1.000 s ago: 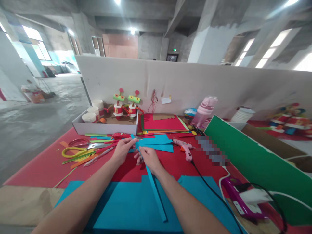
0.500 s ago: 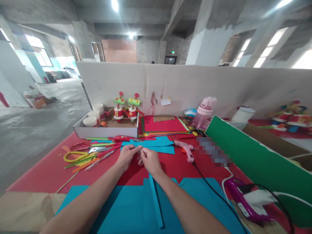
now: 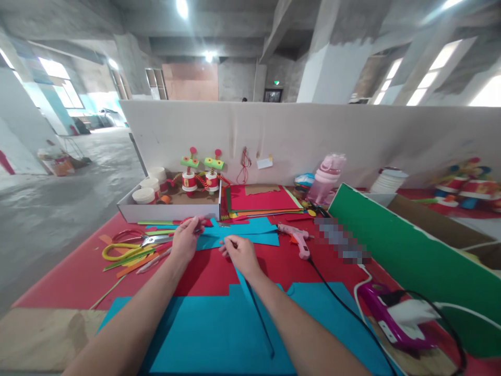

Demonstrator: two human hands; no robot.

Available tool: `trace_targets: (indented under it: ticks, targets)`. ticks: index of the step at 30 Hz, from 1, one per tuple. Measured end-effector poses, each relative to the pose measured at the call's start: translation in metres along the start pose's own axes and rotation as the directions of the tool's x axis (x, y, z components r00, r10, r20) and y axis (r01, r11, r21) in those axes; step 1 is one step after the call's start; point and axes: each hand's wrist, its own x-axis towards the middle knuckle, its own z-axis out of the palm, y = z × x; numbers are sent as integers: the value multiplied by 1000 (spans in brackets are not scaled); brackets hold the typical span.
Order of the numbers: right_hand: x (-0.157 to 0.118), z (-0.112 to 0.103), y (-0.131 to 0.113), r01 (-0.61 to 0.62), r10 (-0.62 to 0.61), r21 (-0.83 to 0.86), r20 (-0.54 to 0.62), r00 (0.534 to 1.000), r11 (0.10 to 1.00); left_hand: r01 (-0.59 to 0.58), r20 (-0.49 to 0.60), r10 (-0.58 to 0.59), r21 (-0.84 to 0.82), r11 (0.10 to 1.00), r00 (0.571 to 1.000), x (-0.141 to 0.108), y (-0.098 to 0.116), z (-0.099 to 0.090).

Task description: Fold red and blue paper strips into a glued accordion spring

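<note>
My right hand (image 3: 239, 253) is closed on a long blue paper strip (image 3: 253, 308), whose tail hangs toward me over a large blue sheet (image 3: 203, 334). To its left, my left hand (image 3: 187, 237) is raised beside the scissors, with thumb and fingers close together; what they hold, if anything, is too small to make out. Behind both hands lie blue paper pieces (image 3: 254, 230) on the red table cover. Scissors (image 3: 123, 251) with yellow and red handles rest at the left among coloured strips. A pink glue gun (image 3: 299, 240) lies right of my right hand.
A white box (image 3: 168, 211) holds paper cups and two cup figures. Behind the blue pieces are stacked coloured sheets (image 3: 258, 201). A pink bottle (image 3: 325, 177) stands farther right, near a green board (image 3: 391, 261). The glue gun's black cable runs toward a purple power strip (image 3: 395, 318).
My hands have parted: the left moved left and slightly up, away from the right. The strip in my right hand has swung and turned, with its lower end farther right.
</note>
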Motion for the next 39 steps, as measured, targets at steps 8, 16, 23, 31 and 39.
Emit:
trace_targets:
  ticks: [8,16,23,31,39]
  targets:
    - [6,-8,1,-12,12,13,-4,1000,1000,13,343,-137,339,941,929,-24,-16,18]
    - [3,7,2,-397,286,535,280,916,746,47,273,-144,333,942,951,-29,-10,21]
    - [4,8,7,-343,269,407,229,936,847,-63,214,-16,356,932,977,-18,-10,12]
    - [3,10,9,-311,244,327,231,942,892,-115,154,65,338,934,986,-7,0,4]
    - [1,9,8,-284,214,306,241,946,909,-103,105,78,259,960,991,2,4,-5]
